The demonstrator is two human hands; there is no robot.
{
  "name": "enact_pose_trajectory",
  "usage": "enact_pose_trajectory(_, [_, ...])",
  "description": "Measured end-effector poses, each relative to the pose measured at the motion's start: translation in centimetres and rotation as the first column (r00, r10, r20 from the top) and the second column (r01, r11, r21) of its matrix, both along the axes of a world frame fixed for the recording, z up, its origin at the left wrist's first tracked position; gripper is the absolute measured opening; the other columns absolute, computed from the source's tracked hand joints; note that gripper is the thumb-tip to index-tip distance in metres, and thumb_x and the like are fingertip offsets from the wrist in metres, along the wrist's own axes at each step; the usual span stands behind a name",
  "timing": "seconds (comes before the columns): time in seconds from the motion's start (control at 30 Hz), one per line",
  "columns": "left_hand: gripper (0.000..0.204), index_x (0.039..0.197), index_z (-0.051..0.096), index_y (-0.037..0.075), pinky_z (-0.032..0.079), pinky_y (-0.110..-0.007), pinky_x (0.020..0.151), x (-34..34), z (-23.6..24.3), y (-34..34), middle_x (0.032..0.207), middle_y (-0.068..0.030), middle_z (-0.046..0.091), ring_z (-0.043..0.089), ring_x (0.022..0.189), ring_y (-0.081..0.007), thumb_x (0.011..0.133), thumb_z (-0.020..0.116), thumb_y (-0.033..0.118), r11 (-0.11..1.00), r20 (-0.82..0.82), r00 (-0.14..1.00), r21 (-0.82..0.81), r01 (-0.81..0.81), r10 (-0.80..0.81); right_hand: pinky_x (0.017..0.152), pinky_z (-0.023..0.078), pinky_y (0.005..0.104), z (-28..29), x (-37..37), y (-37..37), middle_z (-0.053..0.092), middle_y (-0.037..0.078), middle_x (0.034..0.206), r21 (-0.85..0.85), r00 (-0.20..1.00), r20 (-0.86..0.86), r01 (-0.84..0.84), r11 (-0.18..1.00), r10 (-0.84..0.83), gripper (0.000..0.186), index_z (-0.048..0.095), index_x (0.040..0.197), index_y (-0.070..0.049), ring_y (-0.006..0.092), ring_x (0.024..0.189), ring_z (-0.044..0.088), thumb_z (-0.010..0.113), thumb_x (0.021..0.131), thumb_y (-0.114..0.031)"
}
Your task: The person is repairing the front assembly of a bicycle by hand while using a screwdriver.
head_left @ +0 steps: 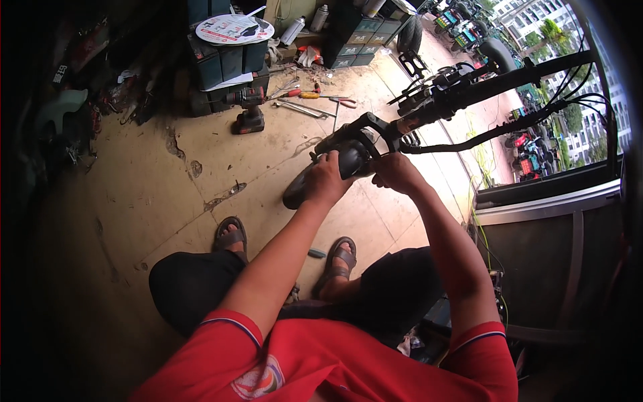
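A black front mudguard curves over the wheel of a two-wheeler, below its black fork. My left hand grips the mudguard from the near left side, its fingers bent over the edge. Just right of it, my right hand is closed with curled fingers at the lower end of a fork leg. Whatever lies inside that hand is hidden. From the fork, a thick dark tube with a cable bundle runs off to the upper right.
A cordless drill stands on the tiled floor, with pliers and screwdrivers nearby. Stacked batteries line the back. A metal-framed panel stands at right. My sandalled feet flank the area below the wheel.
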State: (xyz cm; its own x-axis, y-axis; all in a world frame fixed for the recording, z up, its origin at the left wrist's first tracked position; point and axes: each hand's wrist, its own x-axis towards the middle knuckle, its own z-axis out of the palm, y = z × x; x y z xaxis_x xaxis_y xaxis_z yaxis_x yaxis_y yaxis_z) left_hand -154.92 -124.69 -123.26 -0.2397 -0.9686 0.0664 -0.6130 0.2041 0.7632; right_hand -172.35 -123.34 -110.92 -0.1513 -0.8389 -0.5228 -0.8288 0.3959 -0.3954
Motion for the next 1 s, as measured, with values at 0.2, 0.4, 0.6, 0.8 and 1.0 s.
enact_pose_trajectory(0.2, [0.084, 0.131, 0.053, 0.008, 0.056, -0.048, 0.087, -0.1, 2.7, 0.5, 0.122, -0.0186, 0.065, 0.069, 0.105, -0.0373, 0.070, 0.088, 0.053, 0.995, 0.141, 0.987, 0.061, 0.075, -0.083, 0.072, 0.060, 0.0320, 1.0, -8.1, 3.1, 0.077, 0.012, 0.091, 0.066, 0.951, 0.244, 0.179, 0.982, -0.190, 0.035, 0.074, 0.104, 0.005, 0.0185, 0.077, 0.073, 0.064, 0.099, -0.028])
enact_pose_trajectory(0.4, [0.095, 0.137, 0.058, 0.003, 0.056, -0.046, 0.090, -0.8, 4.9, 1.0, 0.128, -0.0173, 0.066, 0.069, 0.108, -0.0357, 0.068, 0.086, 0.062, 0.995, 0.211, 0.977, -0.085, 0.041, -0.022, 0.085, 0.059, 0.0306, -6.4, -13.5, 2.3, 0.075, 0.009, 0.105, -0.112, 0.715, 0.609, 0.506, 0.855, -0.344, 0.030, 0.071, 0.119, 0.002, 0.0186, 0.095, 0.073, 0.065, 0.102, -0.022])
enact_pose_trajectory(0.6, [0.093, 0.133, 0.061, 0.002, 0.055, -0.045, 0.091, -4.2, 7.8, -0.4, 0.122, -0.0190, 0.069, 0.069, 0.109, -0.0363, 0.069, 0.086, 0.065, 0.980, 0.236, 0.970, -0.176, 0.094, -0.051, 0.083, 0.056, 0.0260, -13.0, -13.5, -0.7, 0.072, 0.002, 0.099, 0.115, 0.113, 0.971, 0.551, 0.826, -0.211, 0.014, 0.073, 0.106, -0.004, 0.0126, 0.088, 0.068, 0.066, 0.098, -0.013])
enact_pose_trajectory(0.8, [0.094, 0.134, 0.061, -0.001, 0.055, -0.042, 0.092, -6.5, 7.9, -1.4, 0.117, -0.0189, 0.074, 0.071, 0.108, -0.0353, 0.070, 0.087, 0.062, 0.983, 0.366, 0.931, -0.168, 0.069, -0.003, 0.075, 0.047, 0.0243, -15.5, -12.6, -1.3, 0.070, -0.004, 0.090, -0.162, 0.305, 0.951, 0.601, 0.783, -0.037, 0.021, 0.076, 0.105, -0.003, 0.0074, 0.081, 0.058, 0.068, 0.100, -0.021])
enact_pose_trajectory(1.0, [0.079, 0.131, 0.059, -0.002, 0.054, -0.039, 0.093, -7.8, 6.9, -0.9, 0.118, -0.0191, 0.074, 0.072, 0.109, -0.0323, 0.076, 0.088, 0.047, 0.991, 0.311, 0.950, -0.131, 0.005, 0.036, 0.085, 0.050, 0.0253, -17.9, -11.4, -0.7, 0.072, 0.000, 0.097, -0.202, 0.155, 0.979, 0.776, 0.598, 0.130, 0.023, 0.071, 0.117, 0.000, 0.0066, 0.091, 0.061, 0.065, 0.103, -0.018])
